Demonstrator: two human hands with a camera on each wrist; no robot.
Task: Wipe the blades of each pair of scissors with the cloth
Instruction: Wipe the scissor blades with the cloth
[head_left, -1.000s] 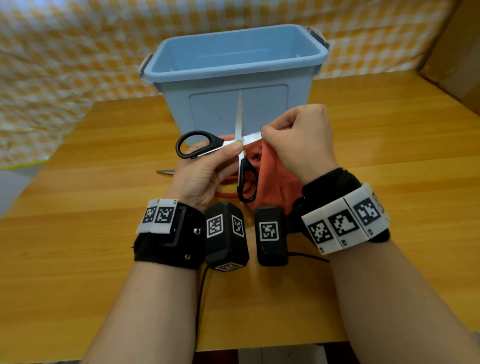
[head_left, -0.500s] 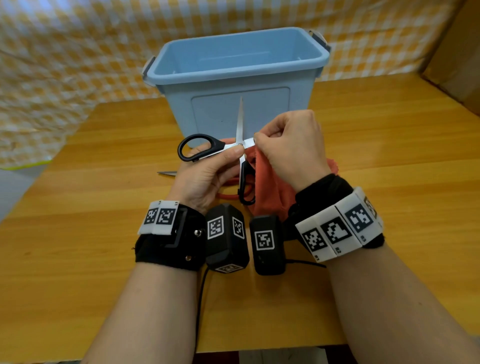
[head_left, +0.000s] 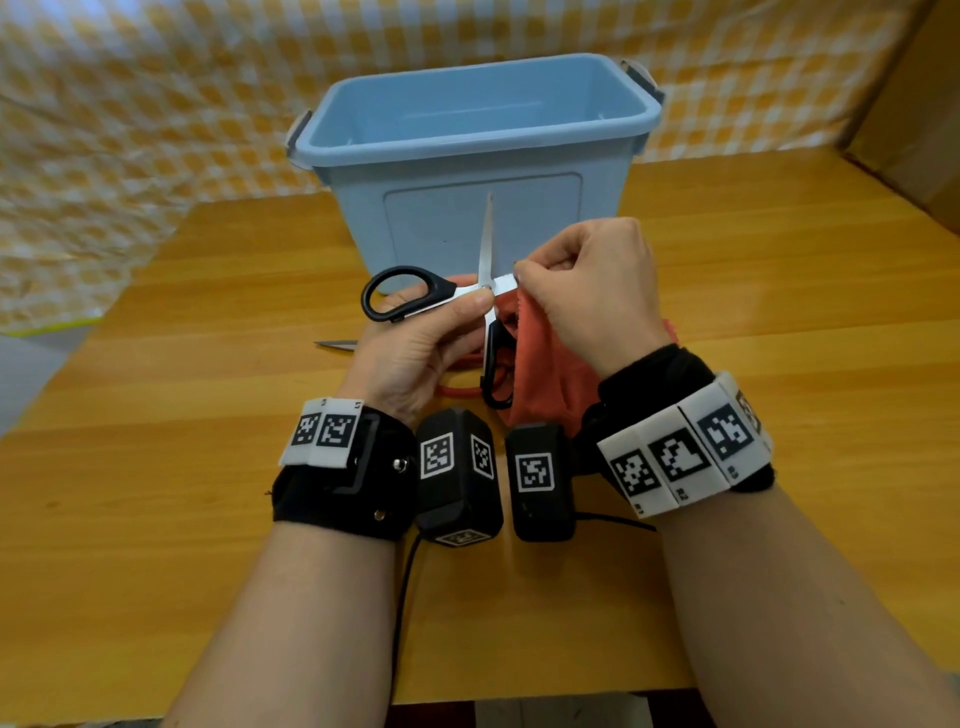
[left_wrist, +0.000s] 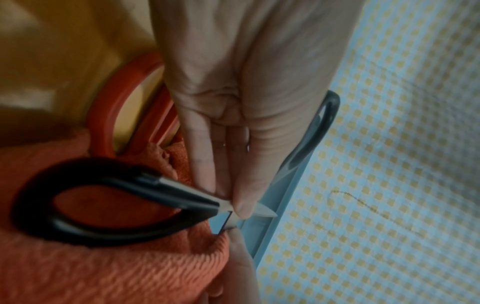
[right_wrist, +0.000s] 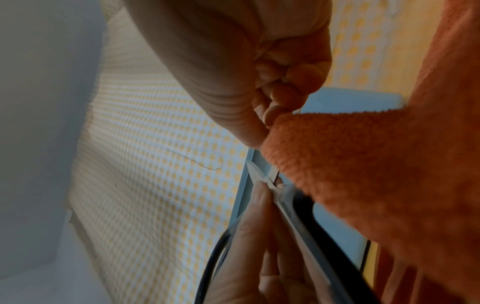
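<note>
Black-handled scissors (head_left: 410, 293) (left_wrist: 109, 201) (right_wrist: 306, 222) are spread wide above the table, one blade (head_left: 487, 239) pointing up. My left hand (head_left: 415, 348) (left_wrist: 233, 115) pinches them at the pivot with thumb and fingers. My right hand (head_left: 587, 291) (right_wrist: 249, 86) pinches the orange cloth (head_left: 540, 379) (left_wrist: 103, 267) (right_wrist: 376, 174) around the other blade, close to the pivot. A second pair with red handles (head_left: 457, 387) (left_wrist: 109, 107) lies on the table under my hands, its blade tip (head_left: 335, 344) sticking out to the left.
A light blue plastic bin (head_left: 478, 150) stands just behind the scissors. The wooden table (head_left: 779, 291) stretches to both sides. A checkered yellow cloth (head_left: 130, 130) hangs at the back and a cardboard box (head_left: 924, 114) sits far right.
My right hand has slid the cloth along the sideways blade toward the pivot, covering more of it. The left hand keeps the scissors steady.
</note>
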